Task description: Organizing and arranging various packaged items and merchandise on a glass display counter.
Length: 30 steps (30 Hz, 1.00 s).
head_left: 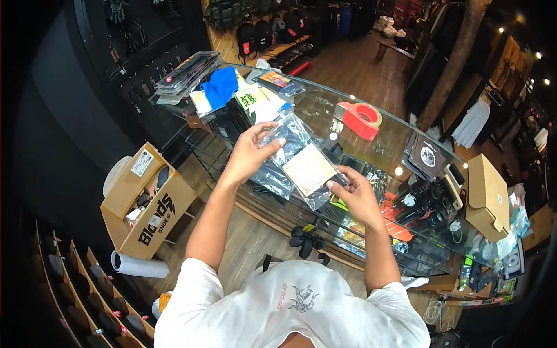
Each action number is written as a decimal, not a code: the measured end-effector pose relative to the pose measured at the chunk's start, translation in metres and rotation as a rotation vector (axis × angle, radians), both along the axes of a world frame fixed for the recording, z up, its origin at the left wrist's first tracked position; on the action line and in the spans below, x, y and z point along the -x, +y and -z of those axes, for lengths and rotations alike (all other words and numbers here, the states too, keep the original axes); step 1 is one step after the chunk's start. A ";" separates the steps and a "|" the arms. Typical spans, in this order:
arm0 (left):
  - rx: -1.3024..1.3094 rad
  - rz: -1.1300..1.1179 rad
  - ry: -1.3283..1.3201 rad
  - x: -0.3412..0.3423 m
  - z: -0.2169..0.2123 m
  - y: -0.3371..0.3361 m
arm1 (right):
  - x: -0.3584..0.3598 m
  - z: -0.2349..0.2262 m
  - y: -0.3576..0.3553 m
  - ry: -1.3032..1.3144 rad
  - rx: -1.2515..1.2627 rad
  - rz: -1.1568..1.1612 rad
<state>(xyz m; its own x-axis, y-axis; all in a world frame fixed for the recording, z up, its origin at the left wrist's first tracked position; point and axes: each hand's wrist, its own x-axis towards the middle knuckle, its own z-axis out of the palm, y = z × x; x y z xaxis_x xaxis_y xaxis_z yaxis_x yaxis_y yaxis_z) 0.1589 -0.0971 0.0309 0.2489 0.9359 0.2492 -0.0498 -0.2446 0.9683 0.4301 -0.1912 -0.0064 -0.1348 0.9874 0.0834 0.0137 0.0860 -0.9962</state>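
Nearest to the camera, the person stands at a glass display counter (371, 124) and holds a clear plastic packet (296, 159) just above its near edge. The packet contains a dark folded garment with a tan card label on the front. The left hand (250, 152) pinches the upper end of the packet between thumb and fingers, and the right hand (355, 191) grips the lower corner in the same way, so both hands are closed on it. The packet is tilted and lifted clear of the glass.

I judge the handling of this packet to be in the middle: it is in the hands, not yet put down, and I cannot tell whether its flap is sealed.

On the counter beyond the packet lie more packed items: a blue cloth (220, 87), white and green packages (258, 101) and a stack of dark bagged goods (185, 72) at the far left end. A red tape dispenser (360, 119) stands to the right of the packet. On the floor, left of the counter, an open cardboard box (145, 200) waits.
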 end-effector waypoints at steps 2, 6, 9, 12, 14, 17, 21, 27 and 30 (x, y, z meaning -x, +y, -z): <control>-0.064 -0.040 0.196 -0.002 -0.004 0.005 | -0.003 -0.001 0.003 -0.013 0.003 0.059; -0.108 -0.036 0.239 -0.007 0.018 0.026 | -0.008 0.000 0.008 0.048 0.035 0.063; -0.040 -0.041 0.232 -0.010 0.017 0.029 | -0.011 -0.006 0.018 -0.037 -0.003 0.131; -0.372 -0.177 0.610 -0.011 0.017 0.025 | -0.016 -0.011 0.029 -0.419 -0.239 0.469; -0.660 -0.268 0.697 -0.012 0.016 0.020 | -0.017 -0.019 0.029 -0.854 -0.333 0.566; -0.706 0.061 0.716 -0.014 0.030 0.024 | -0.013 -0.032 0.044 -1.034 -0.407 0.648; -0.810 0.062 0.773 -0.019 0.043 0.032 | -0.018 -0.043 0.101 -1.168 -0.467 0.657; -0.797 0.142 0.747 -0.028 0.046 0.045 | -0.040 -0.023 0.171 -1.607 -0.177 0.645; -0.714 0.208 0.657 -0.021 0.046 0.054 | -0.050 -0.016 0.163 -1.555 -0.286 0.639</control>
